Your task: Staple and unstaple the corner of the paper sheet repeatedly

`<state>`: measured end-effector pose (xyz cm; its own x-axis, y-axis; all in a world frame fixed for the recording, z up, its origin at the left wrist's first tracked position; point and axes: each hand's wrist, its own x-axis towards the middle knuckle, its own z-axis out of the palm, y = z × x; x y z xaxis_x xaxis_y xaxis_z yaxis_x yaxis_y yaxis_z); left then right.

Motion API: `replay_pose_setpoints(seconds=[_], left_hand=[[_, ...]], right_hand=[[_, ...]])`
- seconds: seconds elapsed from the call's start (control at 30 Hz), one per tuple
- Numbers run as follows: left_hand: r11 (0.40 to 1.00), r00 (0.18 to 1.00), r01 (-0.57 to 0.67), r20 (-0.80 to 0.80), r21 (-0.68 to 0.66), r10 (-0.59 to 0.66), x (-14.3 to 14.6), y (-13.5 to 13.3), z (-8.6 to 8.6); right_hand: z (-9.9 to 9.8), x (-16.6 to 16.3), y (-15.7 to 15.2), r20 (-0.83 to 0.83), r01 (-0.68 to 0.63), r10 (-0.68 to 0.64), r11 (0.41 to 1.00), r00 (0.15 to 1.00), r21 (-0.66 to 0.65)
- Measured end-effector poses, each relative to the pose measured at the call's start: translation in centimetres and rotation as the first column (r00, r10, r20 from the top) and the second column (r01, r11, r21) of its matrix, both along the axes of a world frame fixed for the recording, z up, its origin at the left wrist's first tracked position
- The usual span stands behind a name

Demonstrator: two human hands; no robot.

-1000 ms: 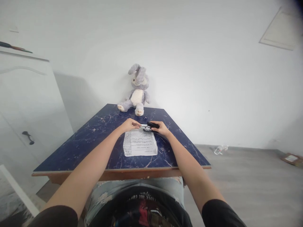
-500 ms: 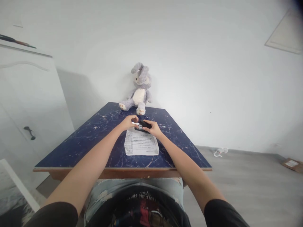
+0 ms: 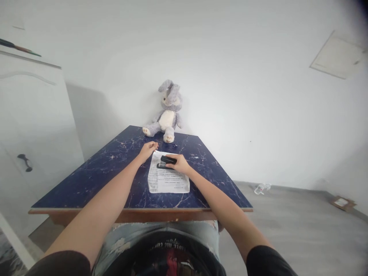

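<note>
A black stapler (image 3: pixel 168 159) lies over the upper part of a printed paper (image 3: pixel 169 186), its front end pointing left. My right hand (image 3: pixel 180 165) is closed around the stapler's rear, with the thumb on the near side. My left hand (image 3: pixel 148 148) is at the paper's upper left corner, apart from the stapler. Its fingers are curled together at the tips; whatever they pinch is too small to make out. The paper lies on a dark blue marble-patterned table (image 3: pixel 109 168).
A grey plush rabbit (image 3: pixel 167 119) sits at the table's back edge against the wall. To the left stands a white cabinet (image 3: pixel 37 115) with a dark handle. A clear plastic item (image 3: pixel 261 188) and a cardboard box (image 3: pixel 342 202) are on the floor at right.
My left hand has moved left, away from the stapler's front, and its fingers have closed. My right hand has brought the stapler slightly left and nearer. The view has shifted a little.
</note>
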<state>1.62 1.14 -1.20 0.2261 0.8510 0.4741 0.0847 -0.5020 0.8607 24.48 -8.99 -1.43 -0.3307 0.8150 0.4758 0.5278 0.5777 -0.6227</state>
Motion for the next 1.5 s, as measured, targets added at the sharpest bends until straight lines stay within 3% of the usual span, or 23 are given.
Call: replay_pose_setpoints(seconds=[0.2,0.37,0.47,0.57,0.63,0.7,0.8,0.9,0.97,1.1,1.17,1.23,1.33,1.43,1.5], left_hand=[[0.997,1.000,-0.004,-0.004,-0.082,0.004,1.1,0.7,-0.8],[0.999,0.999,0.021,-0.036,-0.043,-0.022,2.1,0.3,-1.4],[0.997,0.999,0.026,-0.035,-0.069,-0.029,2.3,0.3,-1.8],[0.996,0.999,0.016,-0.036,-0.089,-0.020,2.4,0.4,-1.9],[0.995,0.999,0.001,-0.032,-0.100,-0.004,2.4,0.3,-1.9],[0.994,1.000,-0.013,-0.029,-0.108,0.009,2.4,0.2,-2.0],[0.993,0.999,-0.036,-0.025,-0.112,0.033,2.5,0.0,-1.9],[0.992,0.997,-0.071,-0.018,-0.103,0.070,2.5,-0.1,-1.6],[0.992,0.996,-0.087,0.010,-0.089,0.088,2.1,0.2,-1.1],[0.963,0.952,-0.198,0.198,-0.181,0.233,-0.5,1.5,-0.3],[0.904,0.884,-0.272,0.286,-0.329,0.370,-2.4,2.4,-0.1],[0.800,0.771,-0.369,0.326,-0.472,0.548,-4.2,3.2,0.0],[0.717,0.688,-0.455,0.302,-0.528,0.660,-6.1,4.0,0.2],[0.711,0.740,-0.431,0.233,-0.556,0.631,-7.3,4.2,0.4],[0.753,0.809,-0.369,0.210,-0.545,0.549,-8.0,4.0,0.2]], right_hand=[[0.1,1.3,-4.2,0.028,0.023,-0.022,0.999,0.999,-0.033],[-0.3,7.2,-10.0,0.069,0.186,-0.182,0.981,0.981,-0.055],[-0.2,11.2,-11.3,0.077,0.264,-0.258,0.961,0.963,-0.084],[0.1,14.5,-10.0,-0.016,0.261,-0.265,0.958,0.964,-0.118],[0.3,16.1,-8.2,-0.030,0.367,-0.370,0.926,0.928,-0.086],[0.3,17.0,-5.9,0.135,0.423,-0.415,0.906,0.900,-0.034],[-0.3,17.1,-2.8,0.454,0.351,-0.287,0.934,0.843,-0.061],[-1.4,15.8,-0.4,0.673,0.399,-0.178,0.897,0.718,-0.189],[-2.0,14.4,0.8,0.734,0.433,-0.156,0.878,0.661,-0.203],[-1.7,10.2,3.0,0.742,0.384,-0.110,0.899,0.661,-0.209],[-1.3,7.4,4.3,0.726,0.320,-0.068,0.922,0.684,-0.215],[-1.2,4.1,5.8,0.712,0.250,-0.036,0.947,0.702,-0.199],[-1.4,-1.3,8.0,0.684,0.164,-0.001,0.971,0.730,-0.174],[-1.5,-6.6,9.8,0.649,0.073,0.065,0.980,0.758,-0.184],[-1.4,-9.6,10.5,0.634,0.021,0.109,0.981,0.766,-0.194]])
